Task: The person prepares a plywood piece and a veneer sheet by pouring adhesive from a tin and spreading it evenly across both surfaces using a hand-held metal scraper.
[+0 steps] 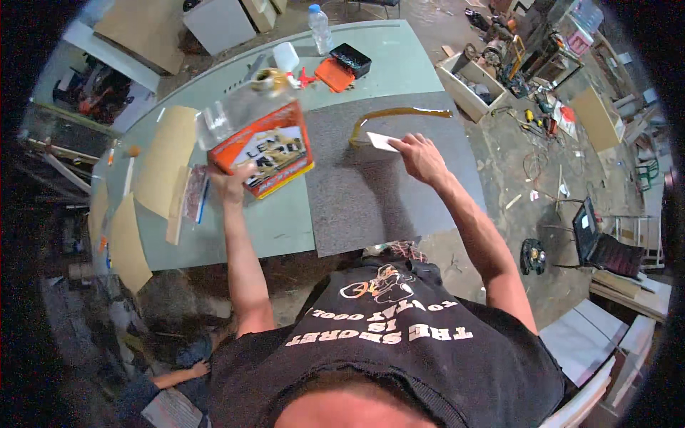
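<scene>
My left hand (230,184) grips a rectangular metal can (285,160) with a red and yellow label, held tilted above the left part of the table; its top and open spout are smeared with brown. Between the fingers of my right hand (424,158) is a flat white spreader (381,142), its far corner close to the brown streak. That glossy streak of brown glue (399,113) curves over the far part of a grey sheet (349,207), which lies on the green tabletop (285,232). The can's blurred outline suggests motion.
Towards the back stand a clear bottle (320,32), a black tray (352,60), an orange lid (332,74) and a white container (285,55). Tan sheets (165,153) lie at the left. Tools and a wooden box (467,96) crowd the floor; another person's hand (196,369) shows lower left.
</scene>
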`<state>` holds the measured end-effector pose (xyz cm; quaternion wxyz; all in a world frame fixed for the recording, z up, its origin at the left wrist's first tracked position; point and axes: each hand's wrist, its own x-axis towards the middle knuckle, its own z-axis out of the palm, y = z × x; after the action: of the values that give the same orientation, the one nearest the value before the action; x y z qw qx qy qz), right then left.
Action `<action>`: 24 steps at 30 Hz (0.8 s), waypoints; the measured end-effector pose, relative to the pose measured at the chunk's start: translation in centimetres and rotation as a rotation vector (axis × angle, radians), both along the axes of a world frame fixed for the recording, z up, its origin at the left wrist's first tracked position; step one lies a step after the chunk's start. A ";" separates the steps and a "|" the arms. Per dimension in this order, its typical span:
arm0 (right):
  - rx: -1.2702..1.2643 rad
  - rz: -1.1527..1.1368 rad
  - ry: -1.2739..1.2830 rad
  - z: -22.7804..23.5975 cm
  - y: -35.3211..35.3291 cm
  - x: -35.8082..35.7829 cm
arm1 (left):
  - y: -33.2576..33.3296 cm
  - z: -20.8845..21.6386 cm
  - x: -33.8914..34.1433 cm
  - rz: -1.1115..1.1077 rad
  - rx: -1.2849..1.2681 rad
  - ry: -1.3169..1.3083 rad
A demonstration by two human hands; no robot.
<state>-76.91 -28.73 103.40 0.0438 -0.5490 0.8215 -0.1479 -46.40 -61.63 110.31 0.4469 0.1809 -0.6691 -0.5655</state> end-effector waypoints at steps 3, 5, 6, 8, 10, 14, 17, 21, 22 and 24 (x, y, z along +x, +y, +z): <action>0.184 -0.009 0.137 -1.9 6.2 1.3 | -2.3 -2.3 1.8 0.181 -0.100 -0.059; 0.296 -0.006 0.089 -2.7 10.4 3.2 | -1.8 -3.0 1.5 0.313 -0.132 0.010; 0.318 -0.028 0.037 -1.2 11.6 4.4 | -1.7 -3.6 1.7 0.458 -0.188 0.072; 0.354 -0.051 -0.006 0.4 13.8 4.5 | -2.7 -7.5 3.6 0.543 -0.162 -0.020; 0.281 -0.205 -0.148 0.8 16.6 3.9 | -3.6 -10.4 5.4 0.610 -0.301 -0.152; 0.041 -0.314 -0.177 0.3 16.6 -0.1 | -0.4 -12.7 5.5 0.760 -0.162 0.010; -0.118 -0.313 -0.180 -1.5 15.2 -4.0 | 1.6 -12.2 6.1 0.803 -0.159 -0.327; -0.234 -0.166 -0.173 -0.2 15.2 -12.4 | 13.6 -14.7 4.3 0.772 -0.234 -0.816; -0.172 -0.209 -0.192 -0.7 16.2 -14.3 | 17.0 -14.5 3.5 0.696 -0.276 -0.948; -0.104 -0.227 -0.161 -1.0 17.5 -17.6 | 26.4 -14.0 0.4 0.416 -0.346 -1.137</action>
<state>-94.48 -11.22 102.37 0.0638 -0.4404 0.8633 -0.2379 -46.03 -35.19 96.33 0.1449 0.5046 -0.8347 -0.1659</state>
